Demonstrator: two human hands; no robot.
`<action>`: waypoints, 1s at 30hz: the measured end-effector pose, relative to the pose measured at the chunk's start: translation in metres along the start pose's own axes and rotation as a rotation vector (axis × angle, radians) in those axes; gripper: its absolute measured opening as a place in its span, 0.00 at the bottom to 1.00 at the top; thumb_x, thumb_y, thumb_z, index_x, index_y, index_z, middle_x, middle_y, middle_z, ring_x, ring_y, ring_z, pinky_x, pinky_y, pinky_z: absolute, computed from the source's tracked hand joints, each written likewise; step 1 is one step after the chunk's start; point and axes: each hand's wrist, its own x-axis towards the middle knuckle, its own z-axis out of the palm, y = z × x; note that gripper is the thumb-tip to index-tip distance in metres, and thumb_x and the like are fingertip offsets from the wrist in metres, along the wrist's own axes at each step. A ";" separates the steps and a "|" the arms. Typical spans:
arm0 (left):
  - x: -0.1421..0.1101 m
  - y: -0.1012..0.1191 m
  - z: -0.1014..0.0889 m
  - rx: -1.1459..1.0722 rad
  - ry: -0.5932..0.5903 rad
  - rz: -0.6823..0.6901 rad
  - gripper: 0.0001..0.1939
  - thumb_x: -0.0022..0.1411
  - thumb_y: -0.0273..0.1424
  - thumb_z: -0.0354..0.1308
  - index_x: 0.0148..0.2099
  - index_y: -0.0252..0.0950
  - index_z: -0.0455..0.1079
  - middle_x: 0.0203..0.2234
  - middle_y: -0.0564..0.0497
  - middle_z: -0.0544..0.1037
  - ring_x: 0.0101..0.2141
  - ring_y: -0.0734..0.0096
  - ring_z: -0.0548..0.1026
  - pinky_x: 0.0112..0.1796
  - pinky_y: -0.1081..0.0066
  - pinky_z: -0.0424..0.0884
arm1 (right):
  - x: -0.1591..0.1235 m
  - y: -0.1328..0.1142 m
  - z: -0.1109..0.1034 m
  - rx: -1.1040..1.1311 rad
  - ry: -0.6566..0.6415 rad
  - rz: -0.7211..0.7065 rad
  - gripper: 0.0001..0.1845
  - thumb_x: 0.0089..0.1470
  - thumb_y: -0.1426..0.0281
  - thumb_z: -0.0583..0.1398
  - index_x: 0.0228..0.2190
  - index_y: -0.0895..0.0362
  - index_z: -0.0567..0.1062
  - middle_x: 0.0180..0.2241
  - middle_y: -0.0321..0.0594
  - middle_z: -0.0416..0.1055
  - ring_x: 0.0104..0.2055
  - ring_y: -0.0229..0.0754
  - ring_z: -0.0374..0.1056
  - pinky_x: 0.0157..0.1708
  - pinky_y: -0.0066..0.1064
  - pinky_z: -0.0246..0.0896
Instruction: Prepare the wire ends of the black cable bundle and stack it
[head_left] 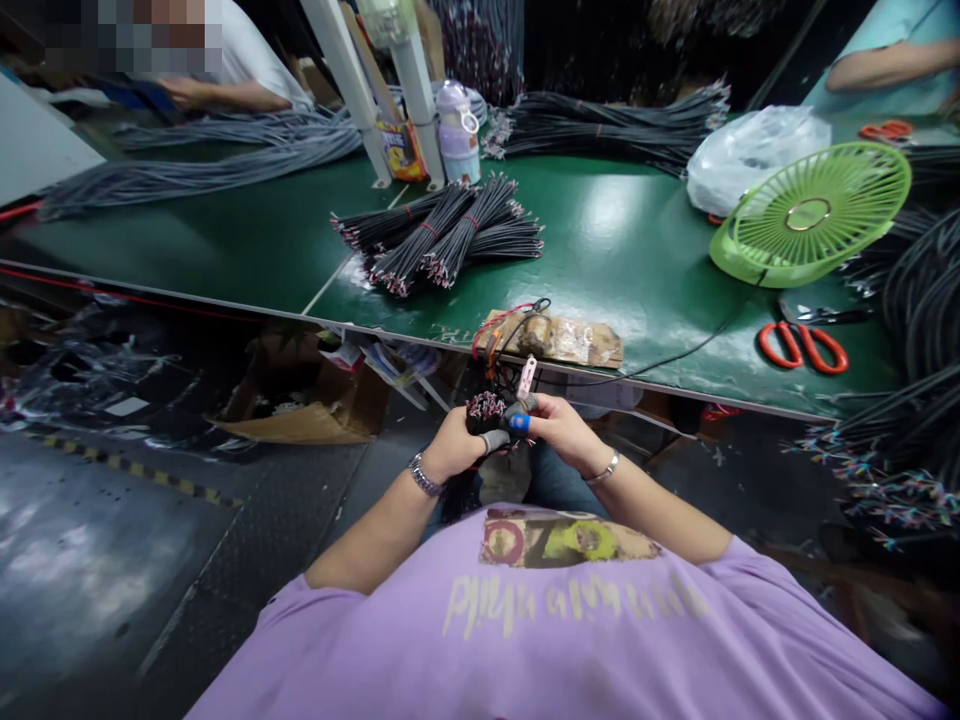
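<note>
My left hand is closed round a bundle of thin black cables, whose stripped ends with reddish and white wires point up. The bundle's lower part hangs down toward my lap. My right hand, with grey and blue finger covers, pinches a cable at the bundle's right side; its exact tip is hidden by the fingers. Just above the hands, a small pale pink strip sticks out from a taped wooden block at the bench edge, with red and black leads attached.
Tied black cable bundles lie on the green bench. To the right are a green fan, orange-handled scissors and a plastic bag. A bottle stands behind. Two other people sit across the bench. A cardboard box is below left.
</note>
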 end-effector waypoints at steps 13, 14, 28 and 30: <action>-0.001 -0.003 0.003 0.064 -0.085 0.004 0.13 0.45 0.29 0.66 0.36 0.30 0.74 0.24 0.51 0.78 0.24 0.70 0.74 0.28 0.71 0.72 | 0.002 -0.001 -0.004 -0.023 -0.145 -0.068 0.13 0.38 0.66 0.69 0.27 0.58 0.74 0.24 0.33 0.71 0.26 0.35 0.65 0.29 0.28 0.64; -0.002 -0.002 0.003 0.061 -0.074 0.002 0.13 0.45 0.30 0.66 0.35 0.30 0.74 0.24 0.50 0.78 0.24 0.70 0.75 0.28 0.71 0.72 | 0.002 0.000 -0.005 -0.017 -0.130 -0.076 0.13 0.38 0.66 0.69 0.27 0.58 0.75 0.24 0.33 0.71 0.26 0.35 0.65 0.29 0.28 0.64; -0.004 0.012 0.010 -0.046 0.079 0.034 0.13 0.49 0.37 0.65 0.25 0.31 0.70 0.18 0.54 0.72 0.19 0.78 0.68 0.21 0.77 0.67 | -0.006 0.002 -0.003 -0.024 0.023 -0.150 0.13 0.39 0.66 0.69 0.30 0.57 0.78 0.24 0.34 0.72 0.24 0.34 0.65 0.27 0.27 0.63; -0.004 0.013 0.010 -0.060 0.089 0.038 0.13 0.48 0.37 0.65 0.27 0.31 0.71 0.18 0.53 0.73 0.19 0.78 0.68 0.21 0.77 0.67 | -0.007 0.001 -0.003 -0.036 0.044 -0.148 0.12 0.41 0.65 0.68 0.30 0.57 0.78 0.24 0.35 0.73 0.25 0.36 0.67 0.26 0.28 0.65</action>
